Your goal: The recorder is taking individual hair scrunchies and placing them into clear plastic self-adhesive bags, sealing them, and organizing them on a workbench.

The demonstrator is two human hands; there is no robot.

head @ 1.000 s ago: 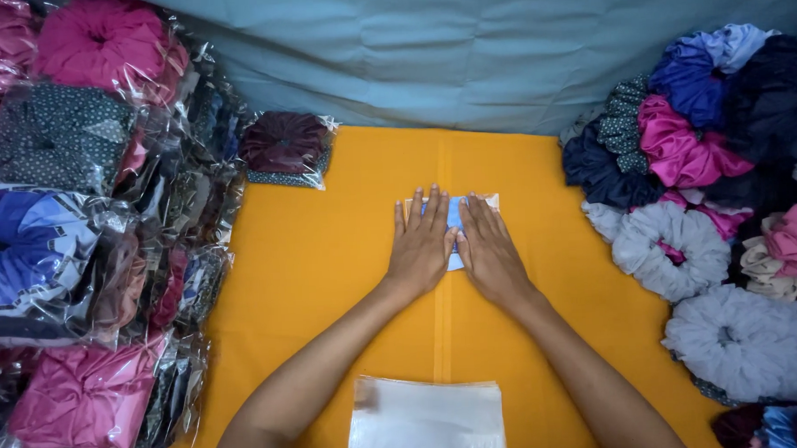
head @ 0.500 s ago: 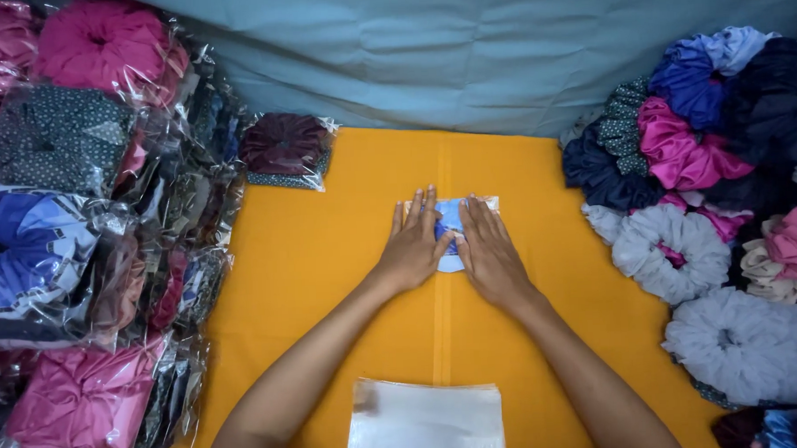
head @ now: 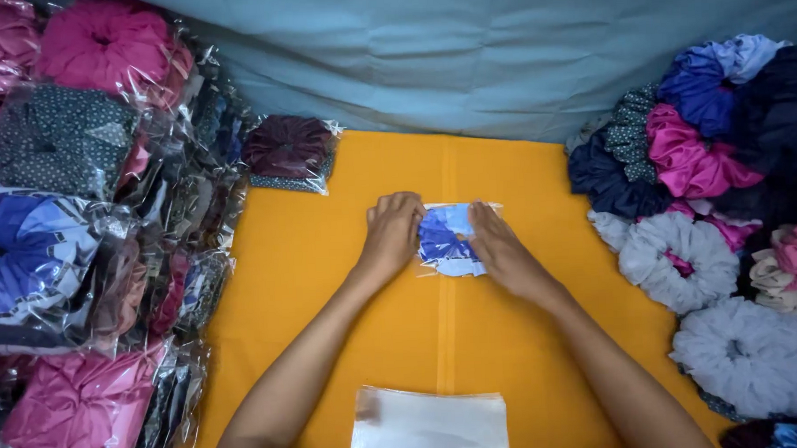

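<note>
A blue and white patterned scrunchie in a clear plastic bag lies on the orange cloth, in the middle. My left hand rests on the bag's left edge with its fingers curled over it. My right hand presses flat on the bag's right side. The scrunchie shows between the two hands.
A stack of empty clear bags lies near the front edge. Bagged scrunchies pile up on the left, one maroon bagged scrunchie at the back. Loose scrunchies heap on the right. A grey-blue cloth hangs behind.
My hands have slid apart from the middle of the bag towards its two sides, so more of the blue scrunchie now shows between them.
</note>
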